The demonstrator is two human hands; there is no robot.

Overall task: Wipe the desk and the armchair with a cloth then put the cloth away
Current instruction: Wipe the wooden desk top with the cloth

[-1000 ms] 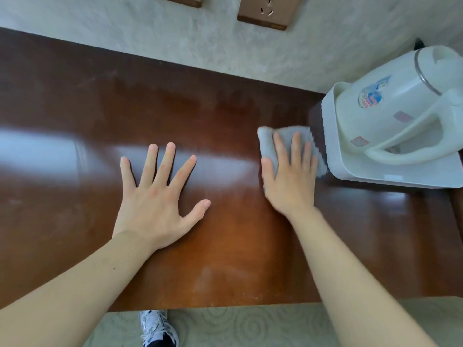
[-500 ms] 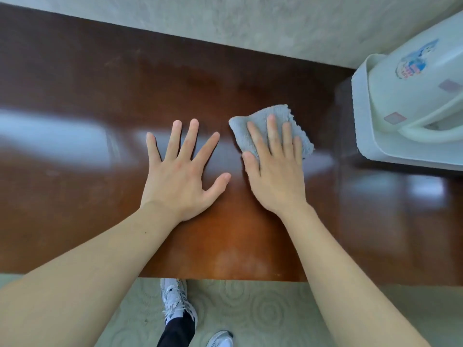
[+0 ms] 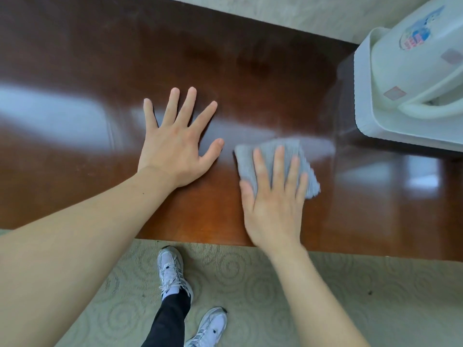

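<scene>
White kettle (image 3: 423, 68) on tray (image 3: 363, 116); patterned carpet (image 3: 250, 284).

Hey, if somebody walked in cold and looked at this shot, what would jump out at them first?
Two bare hands pressed flat on a glossy dark wooden desk: the left hand splayed near the middle, the right hand pinning a grey cloth beside it. Next, the white electric kettle on its white tray at the far right edge, and below, white sneakers on patterned carpet.

Grey cloth (image 3: 270, 156), small, fuzzy knit, folded and rumpled, lies flat on the desk (image 3: 75, 58) near its front edge, partly covered. Desk is dark reddish-brown glossy wood, with pale reflections across the top.
</scene>
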